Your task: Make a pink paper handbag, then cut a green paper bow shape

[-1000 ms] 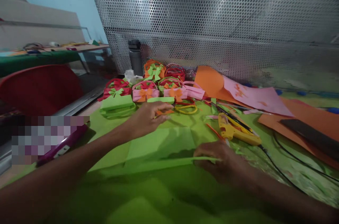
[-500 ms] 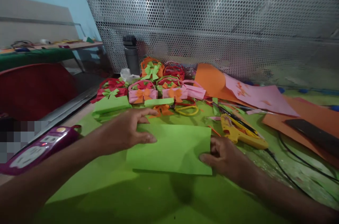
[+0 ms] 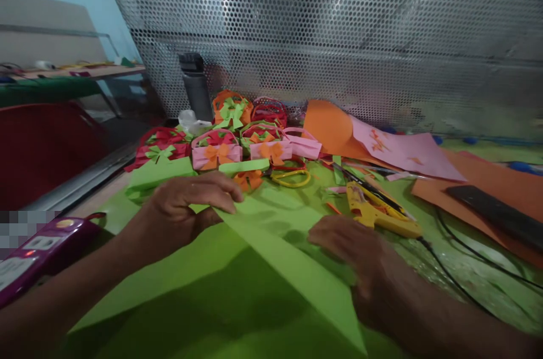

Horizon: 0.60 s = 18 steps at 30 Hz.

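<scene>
Between my hands a light green sheet of paper (image 3: 292, 268) is lifted and tilted, with a long folded strip along its near side. My left hand (image 3: 182, 206) pinches its left corner between thumb and fingers. My right hand (image 3: 360, 257) is closed over the right part of the sheet, its thumb hidden behind the paper and the wrist. Just beyond my left hand lie a folded green paper piece (image 3: 156, 178) and an orange paper bow (image 3: 248, 180). A yellow glue gun (image 3: 382, 217) lies beyond my right hand.
Small paper bags with bows (image 3: 216, 150) stand in rows at the back, near a dark bottle (image 3: 195, 87). Orange sheets (image 3: 428, 189), a pink sheet (image 3: 407, 150), a black phone-like slab (image 3: 496, 212) and cables lie right. A purple power strip (image 3: 55, 246) is left.
The sheet has gone from lying nearly flat to raised and tilted toward me. My left hand has taken its left corner, and my right hand has turned over the right side.
</scene>
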{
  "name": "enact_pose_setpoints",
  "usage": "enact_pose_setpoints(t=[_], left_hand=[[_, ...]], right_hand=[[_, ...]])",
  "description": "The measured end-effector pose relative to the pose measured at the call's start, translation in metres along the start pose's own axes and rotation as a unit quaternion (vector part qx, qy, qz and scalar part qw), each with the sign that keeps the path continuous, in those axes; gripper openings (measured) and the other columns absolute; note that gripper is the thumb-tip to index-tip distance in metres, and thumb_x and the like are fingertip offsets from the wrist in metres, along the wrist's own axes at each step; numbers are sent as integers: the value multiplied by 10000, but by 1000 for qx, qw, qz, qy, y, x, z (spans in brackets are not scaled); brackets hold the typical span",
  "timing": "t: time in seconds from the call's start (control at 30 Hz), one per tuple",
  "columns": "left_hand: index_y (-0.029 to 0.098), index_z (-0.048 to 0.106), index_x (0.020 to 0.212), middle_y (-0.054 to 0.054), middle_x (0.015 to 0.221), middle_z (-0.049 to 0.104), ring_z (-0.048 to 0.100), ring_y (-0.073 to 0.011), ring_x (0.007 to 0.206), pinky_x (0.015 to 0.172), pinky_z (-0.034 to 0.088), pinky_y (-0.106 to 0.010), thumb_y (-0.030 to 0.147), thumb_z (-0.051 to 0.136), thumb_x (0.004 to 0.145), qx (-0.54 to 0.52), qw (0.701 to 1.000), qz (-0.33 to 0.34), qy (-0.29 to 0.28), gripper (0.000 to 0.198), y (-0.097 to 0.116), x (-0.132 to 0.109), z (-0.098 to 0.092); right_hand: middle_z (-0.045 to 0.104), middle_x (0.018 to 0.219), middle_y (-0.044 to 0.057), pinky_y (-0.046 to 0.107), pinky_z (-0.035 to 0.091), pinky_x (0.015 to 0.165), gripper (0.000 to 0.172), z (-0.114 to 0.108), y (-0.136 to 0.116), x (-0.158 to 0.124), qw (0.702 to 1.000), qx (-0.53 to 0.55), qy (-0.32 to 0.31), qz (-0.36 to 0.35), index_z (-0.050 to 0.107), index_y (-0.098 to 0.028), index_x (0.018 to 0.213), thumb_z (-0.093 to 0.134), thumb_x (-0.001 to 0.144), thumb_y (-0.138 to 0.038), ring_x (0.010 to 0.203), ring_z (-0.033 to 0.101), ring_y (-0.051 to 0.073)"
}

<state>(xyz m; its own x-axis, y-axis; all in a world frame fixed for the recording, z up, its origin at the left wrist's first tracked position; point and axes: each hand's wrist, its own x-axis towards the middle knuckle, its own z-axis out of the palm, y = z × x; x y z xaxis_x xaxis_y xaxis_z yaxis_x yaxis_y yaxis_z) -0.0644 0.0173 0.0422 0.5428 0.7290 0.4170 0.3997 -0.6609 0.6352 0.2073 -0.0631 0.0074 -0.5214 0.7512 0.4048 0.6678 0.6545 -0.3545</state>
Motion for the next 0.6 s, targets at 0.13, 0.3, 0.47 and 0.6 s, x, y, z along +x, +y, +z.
enact_pose_setpoints(t=[0.13, 0.3, 0.47, 0.6], left_hand=[[249, 661, 761, -53, 988, 674, 594, -221, 957, 920, 386, -395, 318, 547, 788, 116, 991, 66, -26, 136, -7, -1, 3], [289, 541, 1161, -58, 1155, 618, 507, -250, 1115, 1052, 193, -500, 214, 501, 806, 347, 910, 220, -48, 365, 23, -24, 33], [222, 635, 860, -17, 818, 698, 617, -179, 830, 1028, 310, -392, 135, 503, 802, 331, 904, 268, -34, 168, 41, -61, 55], [279, 609, 987, -32, 966, 698, 609, -160, 942, 914, 428, -296, 188, 400, 868, 190, 965, 172, -49, 258, 19, -82, 46]], right_hand=[[657, 715, 81, 401, 423, 723, 287, 7, -17, -5, 973, -180, 67, -128, 615, -149, 703, 377, 767, -1, 658, 568, 201], [567, 513, 69, 430, 402, 654, 269, 26, -33, -14, 940, -308, 18, -146, 608, -151, 584, 408, 716, -29, 488, 481, 193], [586, 536, 53, 361, 409, 577, 172, 31, -43, -16, 945, -291, 17, -150, 595, -162, 596, 481, 669, -57, 466, 480, 171], [633, 642, 54, 363, 446, 585, 114, 23, -36, -17, 963, -245, -16, -112, 611, -160, 727, 528, 669, -108, 575, 570, 210]])
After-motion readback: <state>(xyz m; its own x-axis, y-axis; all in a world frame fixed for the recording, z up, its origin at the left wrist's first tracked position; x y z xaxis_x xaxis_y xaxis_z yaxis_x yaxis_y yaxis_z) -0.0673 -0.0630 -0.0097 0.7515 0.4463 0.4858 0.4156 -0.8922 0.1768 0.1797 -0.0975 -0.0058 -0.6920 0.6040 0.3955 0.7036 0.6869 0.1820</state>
